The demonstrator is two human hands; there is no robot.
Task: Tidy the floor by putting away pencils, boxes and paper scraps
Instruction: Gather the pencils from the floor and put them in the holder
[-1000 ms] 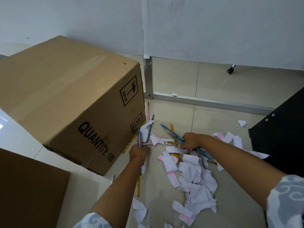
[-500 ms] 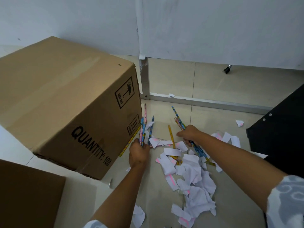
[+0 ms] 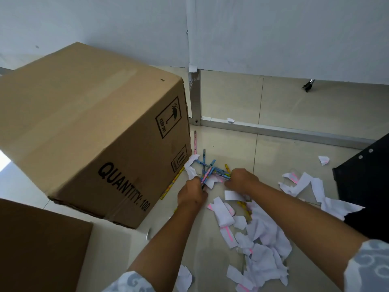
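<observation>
Both my hands are low over the tiled floor beside a big cardboard box (image 3: 90, 131) marked QUANTITY: 100. My left hand (image 3: 191, 193) grips a few pink and blue pencils (image 3: 207, 172) that stick up and away from it. Just to its right, my right hand (image 3: 240, 179) holds another bundle of blue pencils (image 3: 221, 172), which crosses the left bundle. A pink pencil (image 3: 195, 142) and a yellow pencil (image 3: 171, 183) lie along the box's edge. Torn white paper scraps (image 3: 261, 234) with pink marks cover the floor under my right forearm.
A second cardboard box (image 3: 37, 245) fills the lower left corner. A black panel (image 3: 366, 186) stands at the right. A metal frame rail (image 3: 284, 131) runs across the floor below a white wall panel. More scraps (image 3: 303, 184) lie near the black panel.
My right hand has swung its pencils left and brought them against the left hand's bundle. My left hand has stayed beside the box. The view has shifted slightly.
</observation>
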